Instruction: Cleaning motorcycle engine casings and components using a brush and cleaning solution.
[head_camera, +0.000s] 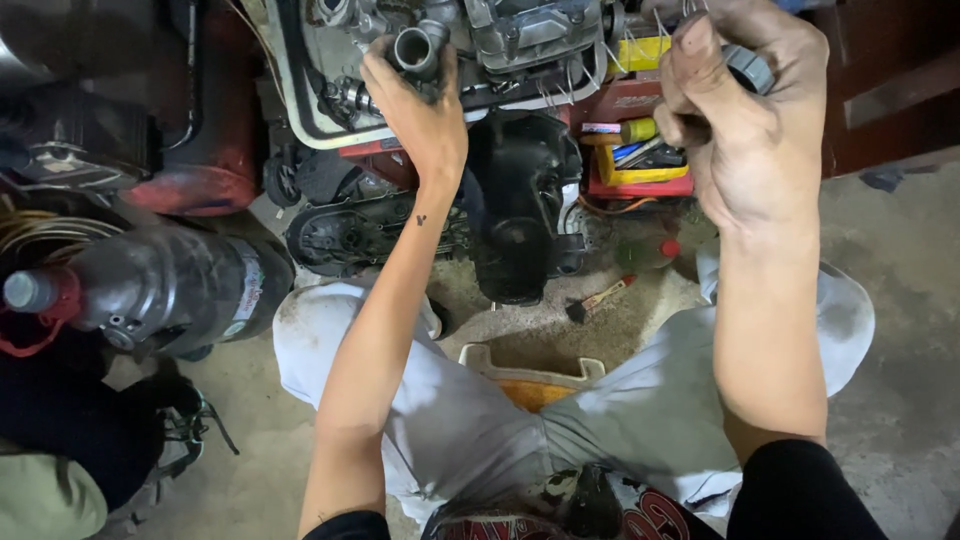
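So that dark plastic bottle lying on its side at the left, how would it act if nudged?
The dark bottle lies on its round side, so it would probably roll. It looks dark all through, perhaps full, so likely heavy. Its surface looks grimy, maybe slippery.

The top of the engine (450, 50) runs off the upper edge, so its full shape can't be told. The left hand (425, 110) covers the base of the round metal port (413, 48) it grips. The right hand (745, 130) curls over a grey ring-shaped part (752, 68), most of it hidden, its kind unclear. The red tool tray (640, 185) sits partly behind that hand, its contents too small to name. The dark plastic bottle (170, 290) is blurred, its cap near the left edge.
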